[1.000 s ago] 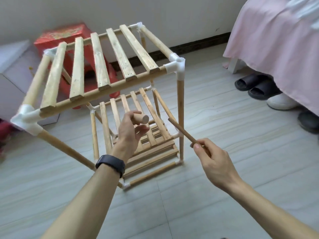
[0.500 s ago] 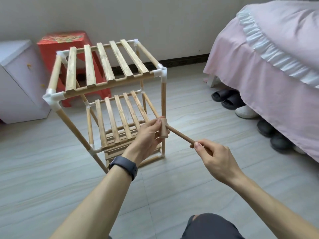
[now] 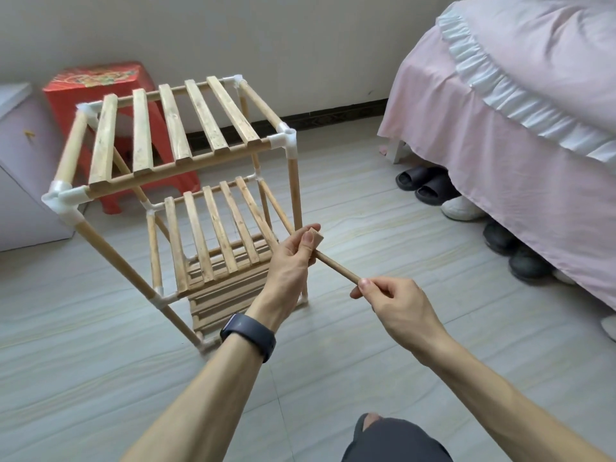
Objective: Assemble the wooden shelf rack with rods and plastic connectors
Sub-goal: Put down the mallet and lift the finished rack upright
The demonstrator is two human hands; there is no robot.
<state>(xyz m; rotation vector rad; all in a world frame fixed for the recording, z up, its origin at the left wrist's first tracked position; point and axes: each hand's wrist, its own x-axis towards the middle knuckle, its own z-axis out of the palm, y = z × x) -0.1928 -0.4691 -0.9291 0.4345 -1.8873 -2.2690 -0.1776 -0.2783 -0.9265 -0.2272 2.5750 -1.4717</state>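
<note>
The wooden shelf rack (image 3: 173, 128) stands on the floor with slatted shelves joined by white plastic connectors (image 3: 283, 140). In front of it, my left hand (image 3: 293, 258), with a dark watch on the wrist, pinches a short wooden cap piece (image 3: 316, 237) at the far end of a thin wooden rod (image 3: 336, 269). My right hand (image 3: 393, 303) grips the rod's near end. The rod runs diagonally between the two hands, a little to the right of the rack's front right leg (image 3: 295, 195).
A red plastic stool (image 3: 100, 81) and a white cabinet (image 3: 20, 155) stand behind the rack by the wall. A bed with a pink skirt (image 3: 500, 155) fills the right side, with several shoes (image 3: 430, 188) under it. My knee (image 3: 393, 438) shows at the bottom.
My left hand has brought the short wooden piece over to the far end of the rod held by my right hand. The view has pulled back from the rack.
</note>
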